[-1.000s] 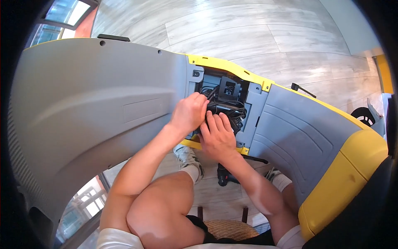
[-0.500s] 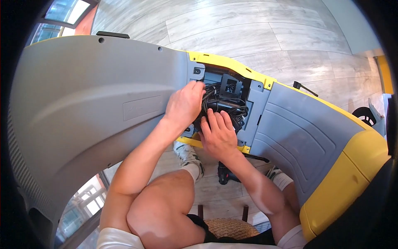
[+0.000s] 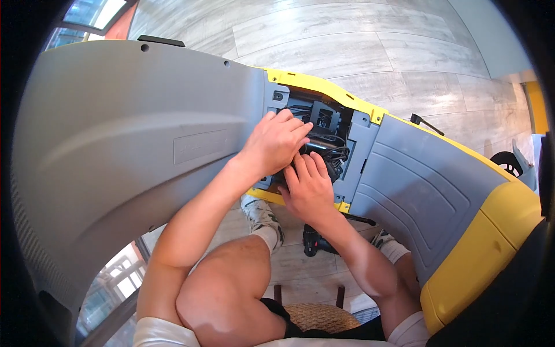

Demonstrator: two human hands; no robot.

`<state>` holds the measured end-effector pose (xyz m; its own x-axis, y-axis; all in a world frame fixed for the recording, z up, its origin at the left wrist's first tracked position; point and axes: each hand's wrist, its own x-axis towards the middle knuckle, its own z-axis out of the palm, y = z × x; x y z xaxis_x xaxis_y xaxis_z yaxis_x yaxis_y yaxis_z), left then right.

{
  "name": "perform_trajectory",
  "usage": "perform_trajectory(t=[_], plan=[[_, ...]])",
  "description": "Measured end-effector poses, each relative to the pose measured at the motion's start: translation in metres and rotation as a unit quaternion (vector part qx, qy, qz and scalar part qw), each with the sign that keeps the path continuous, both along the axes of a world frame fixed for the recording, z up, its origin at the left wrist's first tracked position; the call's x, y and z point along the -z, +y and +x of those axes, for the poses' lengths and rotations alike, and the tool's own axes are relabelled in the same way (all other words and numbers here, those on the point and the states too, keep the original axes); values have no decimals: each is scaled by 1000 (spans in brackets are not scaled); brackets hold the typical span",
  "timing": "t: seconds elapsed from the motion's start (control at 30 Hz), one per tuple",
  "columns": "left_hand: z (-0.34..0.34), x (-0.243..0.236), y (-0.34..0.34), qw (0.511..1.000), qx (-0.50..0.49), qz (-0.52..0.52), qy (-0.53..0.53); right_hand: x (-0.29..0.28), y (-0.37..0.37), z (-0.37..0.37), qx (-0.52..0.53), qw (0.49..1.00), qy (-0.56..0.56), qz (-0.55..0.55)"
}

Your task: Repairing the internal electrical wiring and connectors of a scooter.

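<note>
Inside the open bay of a grey-and-yellow scooter body lies a bundle of black cables (image 3: 337, 154) around a dark cylindrical part (image 3: 322, 145). My left hand (image 3: 276, 140) reaches over the bay's left side, its fingers bent and closed on the black cables, which it largely covers. Close below it, my right hand (image 3: 309, 188) rests on the lower part of the bundle, fingers slightly apart and gently bent, palm down. Its thumb is partly hidden. Behind the cables stands a dark metal bracket (image 3: 325, 117).
A large grey panel (image 3: 115, 115) stretches left of the bay, and a ribbed grey panel (image 3: 413, 179) lies right. Yellow trim (image 3: 324, 88) borders the far edge. A black power tool (image 3: 312, 242) is on the wood-look floor (image 3: 324, 34) between my feet.
My left hand has shifted right across the bay, covering cables that showed before. The right hand has barely moved. The scooter body appears slightly displaced in view.
</note>
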<state>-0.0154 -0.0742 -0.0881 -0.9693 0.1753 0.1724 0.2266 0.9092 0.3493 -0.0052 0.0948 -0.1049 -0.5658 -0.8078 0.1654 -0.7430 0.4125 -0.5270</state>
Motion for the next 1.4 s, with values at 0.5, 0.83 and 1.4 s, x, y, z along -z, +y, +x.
perform_trajectory(t=[0.5,0.83,1.4], plan=[[10,-16,-8,984,-68,163,-1,-32,32,-80,44,980,-29,-190],[15,-17,-21,992,21,98,-72,-16,46,-85,25,980,-125,-154],[18,-6,-16,986,-5,162,-47,2,53,-84,30,884,-310,-348]])
